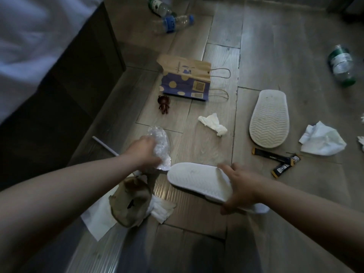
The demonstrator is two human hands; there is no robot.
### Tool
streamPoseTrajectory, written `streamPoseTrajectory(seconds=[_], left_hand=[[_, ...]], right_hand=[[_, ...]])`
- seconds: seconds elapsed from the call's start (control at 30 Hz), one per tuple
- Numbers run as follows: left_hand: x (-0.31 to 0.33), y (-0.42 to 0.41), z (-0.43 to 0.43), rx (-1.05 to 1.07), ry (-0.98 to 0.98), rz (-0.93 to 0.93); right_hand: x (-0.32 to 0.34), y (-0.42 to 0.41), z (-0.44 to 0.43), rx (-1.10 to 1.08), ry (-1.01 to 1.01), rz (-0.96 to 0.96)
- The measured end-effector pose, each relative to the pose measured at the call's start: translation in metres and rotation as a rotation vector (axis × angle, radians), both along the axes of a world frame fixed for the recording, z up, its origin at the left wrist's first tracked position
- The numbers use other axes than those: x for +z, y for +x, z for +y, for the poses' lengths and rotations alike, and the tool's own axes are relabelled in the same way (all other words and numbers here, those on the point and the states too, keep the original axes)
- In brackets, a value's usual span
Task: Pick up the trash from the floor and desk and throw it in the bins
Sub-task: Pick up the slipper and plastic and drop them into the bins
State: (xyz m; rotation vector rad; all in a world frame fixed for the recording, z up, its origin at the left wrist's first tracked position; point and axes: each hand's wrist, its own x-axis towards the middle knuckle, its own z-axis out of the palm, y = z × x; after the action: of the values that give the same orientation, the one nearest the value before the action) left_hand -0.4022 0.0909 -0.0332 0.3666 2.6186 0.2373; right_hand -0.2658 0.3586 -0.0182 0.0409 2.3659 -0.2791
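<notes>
My left hand (144, 152) grips a crumpled clear plastic wrapper (160, 142) just above the floor. My right hand (239, 186) holds a white slipper (197, 180) by its near end, sole side up. Below my left forearm lie a crumpled brown paper bag (130, 201) and white tissues (161, 210). A crumpled tissue (213, 125) lies on the floor ahead. A larger white tissue (323, 139) sits at the right. Two black snack wrappers (275, 157) lie beside it.
A second white slipper (268, 119) lies sole up at the right. A brown and blue paper bag (186, 79), a small brown bear figure (163, 104), a white straw (105, 145), two plastic bottles (171, 21) and a green bottle (341, 65) litter the wooden floor. A bed (39, 56) stands left.
</notes>
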Motion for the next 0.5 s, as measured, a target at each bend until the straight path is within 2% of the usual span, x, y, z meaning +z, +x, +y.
streamPoseTrajectory(seconds=[0.27,0.33,0.4,0.5], left_hand=[[0.055,0.044,-0.037,0.078,0.321,-0.021],[0.064,0.064,-0.055,0.074,0.376,0.045],[0.063,0.083,-0.074,0.09,0.374,0.104],[0.041,0.106,-0.091,0.177,0.232,-0.027]], right_hand=[[-0.001,0.019,-0.011,-0.126,-0.092,-0.069],[0.0,0.019,-0.013,-0.143,-0.111,-0.067],[0.001,0.018,-0.015,-0.168,-0.133,-0.045],[0.003,0.016,-0.019,-0.203,-0.151,-0.014]])
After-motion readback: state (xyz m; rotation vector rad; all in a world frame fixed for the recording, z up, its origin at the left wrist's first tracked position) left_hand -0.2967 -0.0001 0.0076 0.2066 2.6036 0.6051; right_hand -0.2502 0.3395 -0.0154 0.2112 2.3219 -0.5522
